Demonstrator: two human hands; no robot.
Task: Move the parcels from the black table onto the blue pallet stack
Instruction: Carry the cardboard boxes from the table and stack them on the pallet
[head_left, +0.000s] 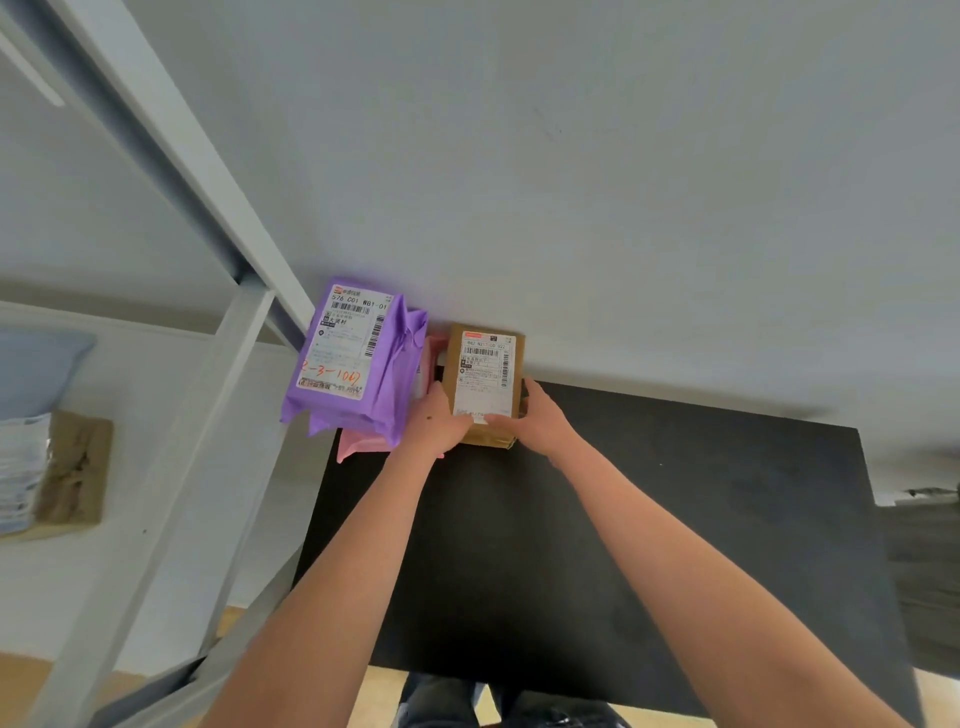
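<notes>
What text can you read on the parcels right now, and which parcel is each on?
"576 C01 WB1-01": printed on the purple parcel.
"2-3-106", orange handwriting, last digit unclear: purple parcel.
"862 N217 00 022", probably, small: brown box.
Other print and the barcodes: too small to read.

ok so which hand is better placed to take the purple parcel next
Left. The left hand grips the left edge of the brown box, right next to the purple parcel. The right hand grips the box's other side and would probably have to reach across it.
</notes>
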